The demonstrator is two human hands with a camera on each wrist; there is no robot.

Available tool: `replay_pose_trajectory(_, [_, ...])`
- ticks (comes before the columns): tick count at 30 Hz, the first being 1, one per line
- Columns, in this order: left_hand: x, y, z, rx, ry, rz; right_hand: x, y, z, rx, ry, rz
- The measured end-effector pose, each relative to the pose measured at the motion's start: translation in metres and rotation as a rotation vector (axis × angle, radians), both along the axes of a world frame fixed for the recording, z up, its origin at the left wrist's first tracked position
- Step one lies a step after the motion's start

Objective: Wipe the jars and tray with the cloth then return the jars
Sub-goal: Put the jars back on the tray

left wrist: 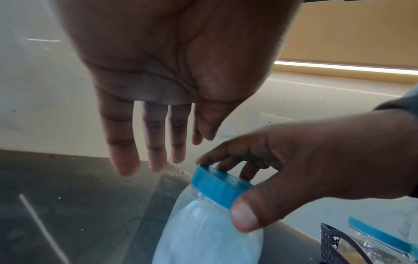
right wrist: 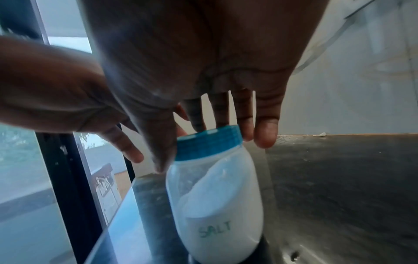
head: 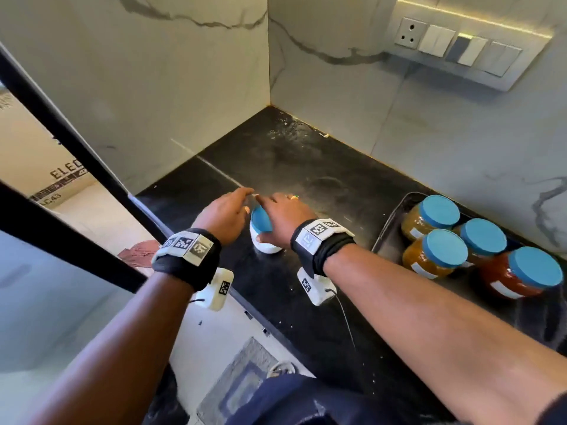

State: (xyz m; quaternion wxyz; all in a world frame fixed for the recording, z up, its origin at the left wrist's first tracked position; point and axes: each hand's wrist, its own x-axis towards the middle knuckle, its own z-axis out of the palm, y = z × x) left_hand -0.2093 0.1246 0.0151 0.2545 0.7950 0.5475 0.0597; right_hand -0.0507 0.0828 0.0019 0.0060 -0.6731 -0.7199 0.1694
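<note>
Black stone counter runs into a marble-walled corner, and both hands work at its near edge. Directly under the right hand stands the salt jar, its white body tilted with the blue lid leaning toward the left hand; its long axis runs from the counter up into the right palm. The right fingers and thumb are curled down around the lid's rim, pinching it from above. The left hand hovers just beside the jar, its fingers straight, slightly spread and holding nothing, tips near the lid but apart from it. So the right hand is plainly the nearer one and has the jar; the left seems free to fetch the cloth.

A reddish cloth lies below and to the outside of the left wrist, past the counter's edge; whether it rests on a ledge or the floor is unclear. Well beyond the right hand's little-finger side, the dark tray holds four other jars with blue lids, upright and crowded together. Wiping looks barely begun, by my reading.
</note>
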Motion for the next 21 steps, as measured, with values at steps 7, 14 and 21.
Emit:
replay_pose_trajectory(7, [0.013,0.000,0.002,-0.062,-0.086,-0.047,0.028,-0.007,0.017,-0.045,0.069,-0.179])
replay_pose_trajectory(14, [0.095,-0.005,0.022,-0.046,-0.175,-0.290,0.125,-0.071,0.095,0.124,0.189,-0.446])
replay_pose_trajectory(21, [0.210,-0.035,0.029,0.095,-0.206,-0.636,0.217,-0.191,0.134,0.244,0.017,-0.782])
